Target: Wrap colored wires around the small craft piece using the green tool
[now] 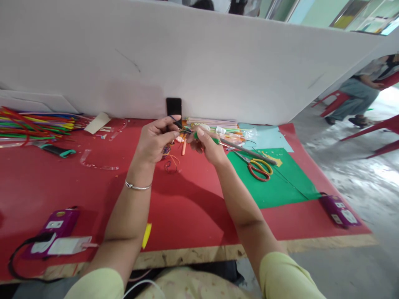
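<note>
Thin dark wire piece point(178, 123) pinched between thumb and forefinger of the left hand point(155, 141), held up above the red table point(193, 207) near its far edge. Left fingers closed tight on the wire; silver bracelet point(137, 186) on that wrist. At 3 o'clock from it, almost touching, the right hand point(208, 146), fingers curled shut around a green-handled tool point(215, 140) with a long grey shaft running off toward 4 o'clock; tool tip meeting the wire between the two hands, exact contact too small to tell.

Just below the hands, at 6 o'clock, a small tangle of coloured wire point(170, 162) lying on the red surface. At 3 o'clock of the right hand, red-and-yellow scissors point(259, 168) on a green sheet point(274, 182). At 12 o'clock, a black phone point(173, 108) leaning upright against the white partition point(199, 62), with a heap of straws and plastic packets point(224, 128) just beside it. Far off at 9 o'clock, a bundle of coloured sticks point(34, 122). At 7 o'clock near the table's front edge, a purple device point(56, 226) with a black cable; another purple device point(338, 211) at 4 o'clock. Beyond the partition, at 2 o'clock, a seated person point(364, 89) on a red chair.
</note>
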A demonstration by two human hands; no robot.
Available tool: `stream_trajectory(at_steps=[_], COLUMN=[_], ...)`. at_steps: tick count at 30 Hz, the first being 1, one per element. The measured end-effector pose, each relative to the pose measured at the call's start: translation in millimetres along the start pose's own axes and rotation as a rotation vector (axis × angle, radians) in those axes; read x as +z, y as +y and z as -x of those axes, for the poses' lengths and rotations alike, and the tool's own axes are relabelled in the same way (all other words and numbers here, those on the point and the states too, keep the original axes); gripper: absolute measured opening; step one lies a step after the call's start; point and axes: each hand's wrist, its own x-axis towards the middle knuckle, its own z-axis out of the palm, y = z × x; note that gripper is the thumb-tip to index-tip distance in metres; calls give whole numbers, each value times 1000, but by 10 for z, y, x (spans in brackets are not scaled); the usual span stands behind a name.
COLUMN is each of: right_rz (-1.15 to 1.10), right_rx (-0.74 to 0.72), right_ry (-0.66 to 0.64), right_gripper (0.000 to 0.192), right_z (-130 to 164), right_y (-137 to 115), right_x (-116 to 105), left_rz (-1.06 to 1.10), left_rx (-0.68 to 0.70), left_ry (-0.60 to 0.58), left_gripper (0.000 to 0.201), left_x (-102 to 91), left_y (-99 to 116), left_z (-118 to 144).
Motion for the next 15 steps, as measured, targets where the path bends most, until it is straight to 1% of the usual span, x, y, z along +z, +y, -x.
stream_trajectory(at_steps=[3, 6, 8, 10, 12, 15], right_rz=[99, 201, 235, 232, 215, 158], right_rx=[-51, -100, -106, -110, -122, -130], right_ry=[81, 134, 176, 213, 232, 219], right_gripper=[61, 63, 64, 65, 65, 64], right_z=[-7, -1, 12, 28, 42, 47], right_y=[-35, -47, -28, 8, 49, 109], right_x=[8, 40, 83, 143, 208, 281], left_rz=[-156, -275, -293, -253, -164, -42], left_rx=[147, 207, 230, 221, 167, 96], left_ry=[87, 94, 99, 95, 65, 18], left_gripper=[38, 35, 34, 35, 38, 43], left_x=[33, 51, 55, 52, 45, 41], left_y=[-28, -39, -49, -65, -82, -92], left_z=[8, 16, 16, 8, -2, -13])
